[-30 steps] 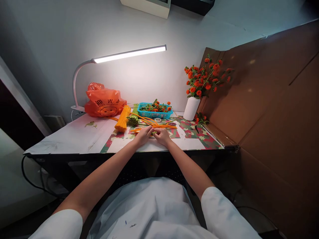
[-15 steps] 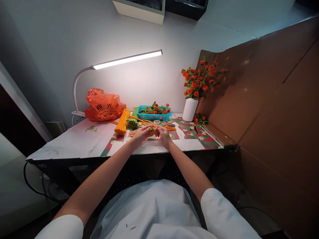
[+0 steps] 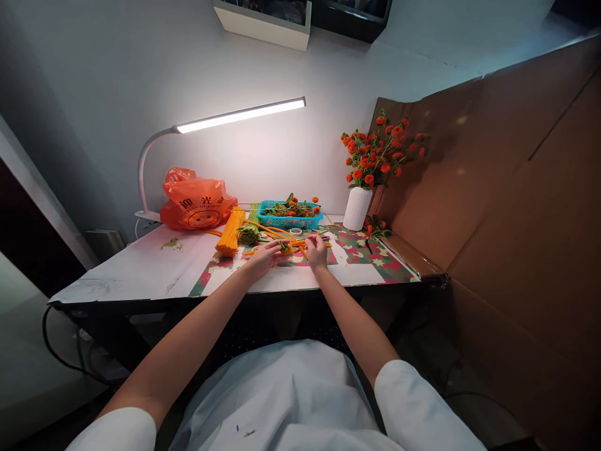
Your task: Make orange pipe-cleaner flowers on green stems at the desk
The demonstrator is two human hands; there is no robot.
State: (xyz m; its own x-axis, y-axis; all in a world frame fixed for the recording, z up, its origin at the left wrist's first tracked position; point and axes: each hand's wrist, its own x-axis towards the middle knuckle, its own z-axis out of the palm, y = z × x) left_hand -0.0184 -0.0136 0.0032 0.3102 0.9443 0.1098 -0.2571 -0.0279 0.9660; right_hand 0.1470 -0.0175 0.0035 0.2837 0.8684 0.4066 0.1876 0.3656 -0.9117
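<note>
In the head view my left hand point(image 3: 265, 258) is closed on a small green-and-orange pipe-cleaner flower point(image 3: 285, 248) near the table's front. My right hand point(image 3: 317, 252) is just to its right, fingers pinched together. An orange strand point(image 3: 300, 250) runs from the flower towards those fingers; whether they grip its end is too small to tell. Behind the hands lie loose orange pipe cleaners point(image 3: 268, 230). A thick orange pipe-cleaner bundle point(image 3: 230, 235) and a green bundle point(image 3: 248, 234) rest left of them.
A blue basket point(image 3: 291, 222) of orange flowers stands at the back. To its right is a white vase point(image 3: 357, 208) of flowers, beside a tall cardboard sheet point(image 3: 493, 169). A red plastic bag point(image 3: 200, 200) and a lit lamp point(image 3: 241, 115) occupy the left. A tape roll point(image 3: 295, 232) lies behind my hands.
My right hand has moved right, away from my left hand, and an orange strand now shows between them. My left hand stays nearly in place with the flower.
</note>
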